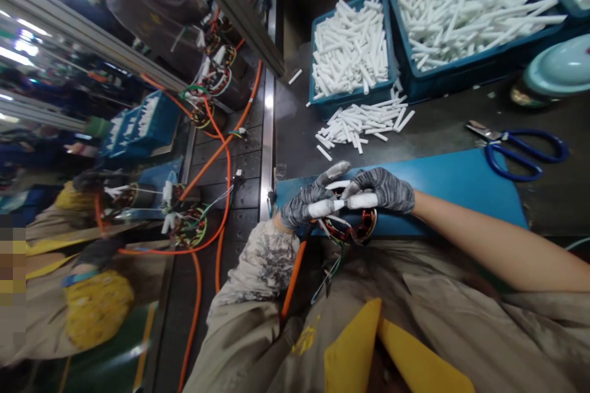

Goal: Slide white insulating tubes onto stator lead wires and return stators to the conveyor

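My left hand (313, 201) and my right hand (381, 189) wear grey knit gloves with whitened fingertips. Their fingertips meet over a motor stator (366, 227) with copper windings, close to my body at the front edge of the blue mat. Between the closed fingertips shows a small white sleeve (339, 204), pinched from both sides. Gloved fingers hide most of it and part of the stator. Green and white lead wires (332, 267) hang from the stator towards my lap.
Blue bins (397, 52) of white tubes stand at the back, with a loose tube pile (362, 123) before them. Blue-handled scissors (520, 146) and a pale lidded jar (560, 70) lie right. Left, orange hoses (228, 196) cross a conveyor (246, 166) carrying stators (191, 227); co-workers sit beyond.
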### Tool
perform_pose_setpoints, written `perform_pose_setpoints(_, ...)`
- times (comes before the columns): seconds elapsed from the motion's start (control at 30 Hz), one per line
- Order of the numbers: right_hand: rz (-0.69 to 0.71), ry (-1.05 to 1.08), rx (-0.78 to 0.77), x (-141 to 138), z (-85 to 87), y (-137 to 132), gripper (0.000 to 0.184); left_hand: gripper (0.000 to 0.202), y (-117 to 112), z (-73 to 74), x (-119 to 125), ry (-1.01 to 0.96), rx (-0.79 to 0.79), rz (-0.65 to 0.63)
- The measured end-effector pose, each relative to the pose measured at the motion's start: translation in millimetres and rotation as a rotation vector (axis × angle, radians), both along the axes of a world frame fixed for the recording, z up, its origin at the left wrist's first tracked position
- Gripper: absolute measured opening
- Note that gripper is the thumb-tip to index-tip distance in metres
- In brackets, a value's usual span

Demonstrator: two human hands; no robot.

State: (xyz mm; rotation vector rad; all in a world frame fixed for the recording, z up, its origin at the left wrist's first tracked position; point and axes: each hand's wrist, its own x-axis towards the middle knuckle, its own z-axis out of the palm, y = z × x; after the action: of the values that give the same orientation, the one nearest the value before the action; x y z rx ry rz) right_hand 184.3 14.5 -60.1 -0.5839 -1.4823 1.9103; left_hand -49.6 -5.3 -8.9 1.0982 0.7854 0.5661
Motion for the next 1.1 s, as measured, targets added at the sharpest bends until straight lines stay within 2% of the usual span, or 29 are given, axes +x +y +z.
perform_pose_setpoints(0.1, -0.017, -0.105, 0.021, 0.8, 0.4, -2.2, 0.033, 0.024, 0.6, 5.4, 0.4, 0.096, 0.148, -0.093)
perform_pose_setpoints(0.2, 0.033, -0.175, 0.051, 3.8, 3.6, -1.1, 0.034, 0.032, 0.3, 11.5, 1.1, 0.202, 0.194, -0.149)
perform_pose_setpoints(0.33, 0.092, -0.164, 0.105, 7.1, 6.4, 4.7, 0.033, 0.04, 7.5, 16.7, -1.4, 0.283, 0.302, -0.227)
perform_pose_setpoints(0.4, 0.103, -0.16, 0.137, 7.4, 5.9, 6.5, 0.032, 0.04, 11.3, 20.4, -2.4, 0.319, 0.425, -0.316)
perform_pose_setpoints(0.47, 0.12, -0.186, 0.171, 7.4, 4.7, 6.4, 0.032, 0.04, 7.7, 25.7, 0.6, 0.447, 0.595, -0.399)
perform_pose_setpoints(0.53, 0.134, -0.215, 0.188, 7.9, 3.4, 5.0, 0.031, 0.039, -6.6, 30.1, 9.1, 0.683, 0.787, -0.342)
perform_pose_setpoints(0.6, 0.128, -0.219, 0.191, 9.2, 2.7, 3.8, 0.032, 0.038, -27.3, 30.4, 20.7, 0.92, 0.938, -0.146)
perform_pose_setpoints(0.67, 0.13, -0.207, 0.2, 10.6, 3.0, 4.5, 0.031, 0.038, -43.7, 25.6, 29.3, 1.009, 1.026, 0.011)
perform_pose_setpoints(0.7, 0.143, -0.201, 0.213, 11.1, 3.4, 5.8, 0.031, 0.039, -47.5, 21.8, 30.5, 0.978, 1.052, 0.028)
perform_pose_setpoints(0.77, 0.192, -0.192, 0.246, 11.4, 4.7, 9.9, 0.031, 0.04, -44.6, 13.3, 25.6, 0.834, 1.041, -0.056)
perform_pose_setpoints(0.9, 0.256, -0.197, 0.279, 10.1, 6.4, 18.9, 0.035, 0.04, -16.6, 2.2, 1.1, 0.571, 0.8, -0.294)
perform_pose_setpoints(1.0, 0.241, -0.225, 0.274, 9.5, 5.7, 20.9, 0.035, 0.044, -2.7, -0.2, -9.9, 0.438, 0.632, -0.377)
perform_pose_setpoints(1.1, 0.229, -0.209, 0.255, 8.7, 4.1, 19.4, 0.034, 0.048, -0.9, -1.5, -11.3, 0.388, 0.538, -0.395)
